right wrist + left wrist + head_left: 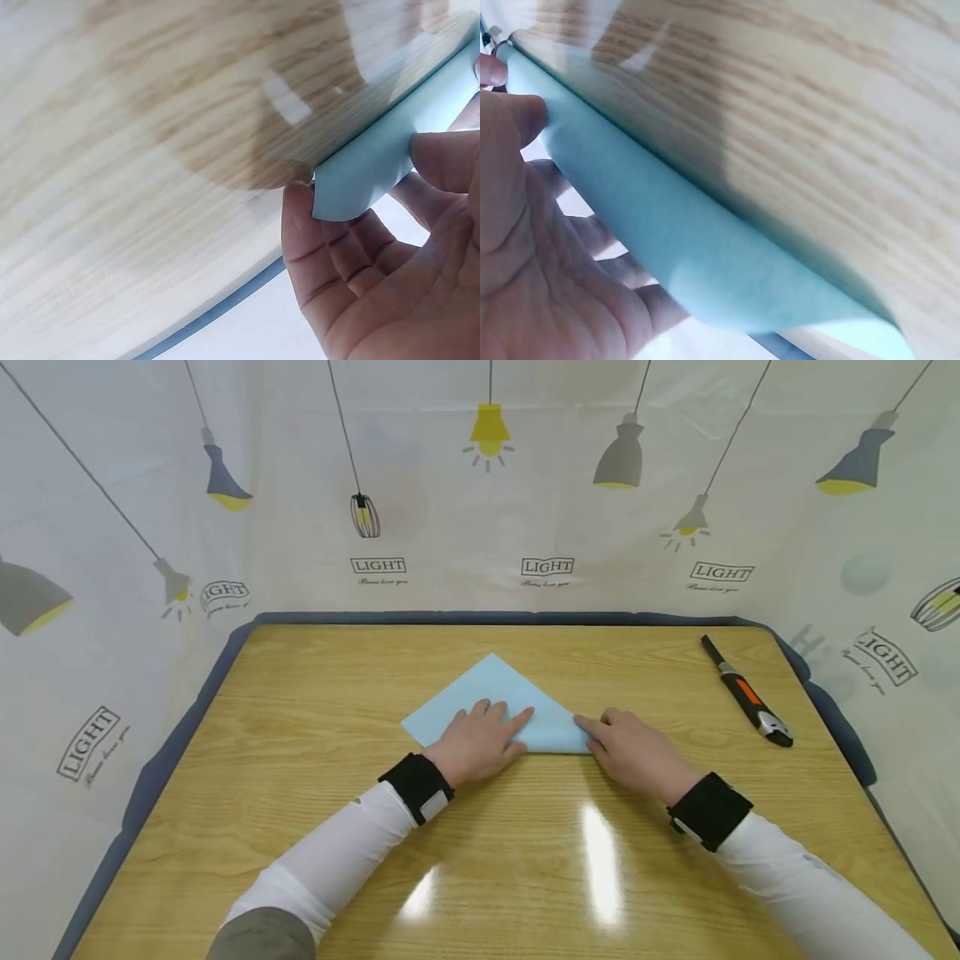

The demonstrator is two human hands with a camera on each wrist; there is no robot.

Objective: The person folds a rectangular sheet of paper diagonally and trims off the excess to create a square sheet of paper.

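Note:
A light blue sheet of paper lies folded on the table, with one corner pointing away and a straight fold along its near side. My left hand rests on it with fingers spread, its thumb by the near fold. At the right end of the fold, my right hand pinches the paper between thumb and forefinger. The right wrist view shows the right thumb against the rolled edge of the paper, with other fingers behind it. Beside the left palm, the paper's fold looks rounded.
On the wooden table, a slim black hand tool with an orange inset and silver parts lies at the back right. A dark blue padded edge runs round the table. White sheeting printed with lamps hangs behind it.

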